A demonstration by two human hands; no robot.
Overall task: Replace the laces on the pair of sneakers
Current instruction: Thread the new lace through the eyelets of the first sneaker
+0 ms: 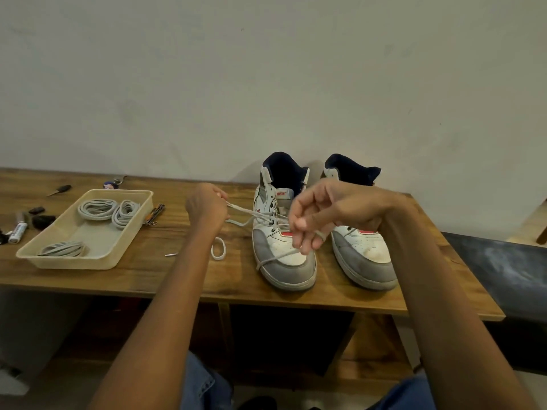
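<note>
Two white and grey high-top sneakers stand side by side on the wooden table, toes toward me. The left sneaker [282, 232] has a grey lace [245, 213] threaded through its eyelets. My left hand [207, 207] pinches one end of that lace, pulled out to the left. My right hand [331, 211] hovers over the left sneaker's toe and holds the other end, which trails down across the toe cap. The right sneaker [359, 247] is partly hidden behind my right hand and wrist.
A cream plastic tray [88, 260] on the left holds three coiled laces. A small white loop [218, 248] and a white tip lie on the table [177, 276] between tray and sneaker. Pens, a marker, nail clippers and small tools lie around the tray. A wall stands behind.
</note>
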